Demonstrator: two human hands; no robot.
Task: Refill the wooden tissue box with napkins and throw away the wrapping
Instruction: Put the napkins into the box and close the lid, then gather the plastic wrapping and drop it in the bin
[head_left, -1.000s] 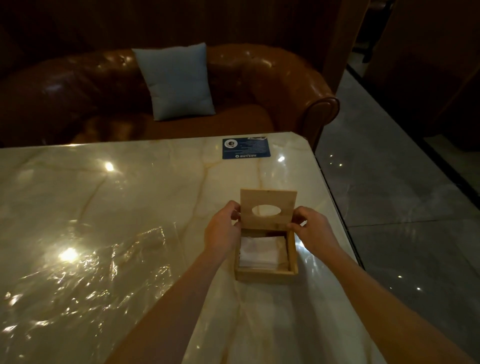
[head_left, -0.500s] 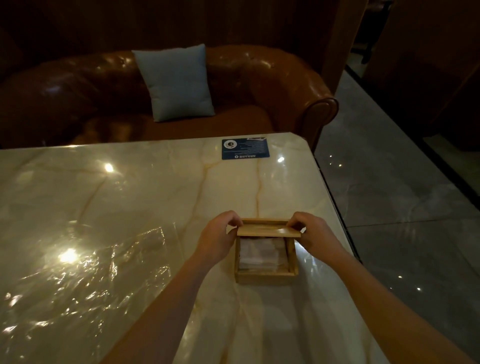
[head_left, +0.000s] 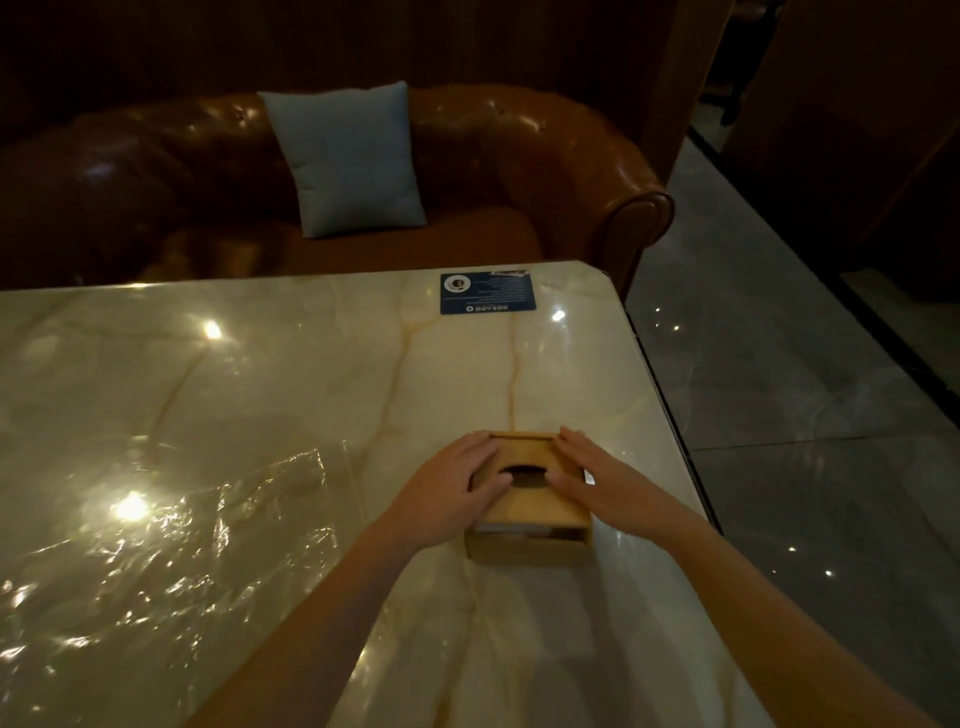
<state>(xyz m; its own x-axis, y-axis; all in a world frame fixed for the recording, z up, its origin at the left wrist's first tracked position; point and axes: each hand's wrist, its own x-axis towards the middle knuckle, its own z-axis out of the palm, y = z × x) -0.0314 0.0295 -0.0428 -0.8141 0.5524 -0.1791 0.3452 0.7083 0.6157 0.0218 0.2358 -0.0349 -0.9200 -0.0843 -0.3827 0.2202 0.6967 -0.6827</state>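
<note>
The wooden tissue box (head_left: 527, 540) stands on the marble table (head_left: 322, 374) near its right edge. Its hinged lid (head_left: 535, 506), with an oval slot, lies nearly flat on the box, and a thin gap at the front shows white napkins (head_left: 511, 529) inside. My left hand (head_left: 457, 486) rests on the lid's left side, fingers spread flat. My right hand (head_left: 592, 475) presses on the lid's right side, also flat. A sheet of clear plastic wrapping (head_left: 171, 525) lies crumpled on the table to the left of the box.
A blue card (head_left: 487, 293) lies at the table's far edge. Behind the table stands a brown leather sofa (head_left: 519, 156) with a grey-blue cushion (head_left: 349, 158). Glossy tiled floor (head_left: 810, 441) runs along the table's right side.
The lid stood upright a second ago, held by both hands. It has swung down onto the box, and my hands have moved from its edges onto its top.
</note>
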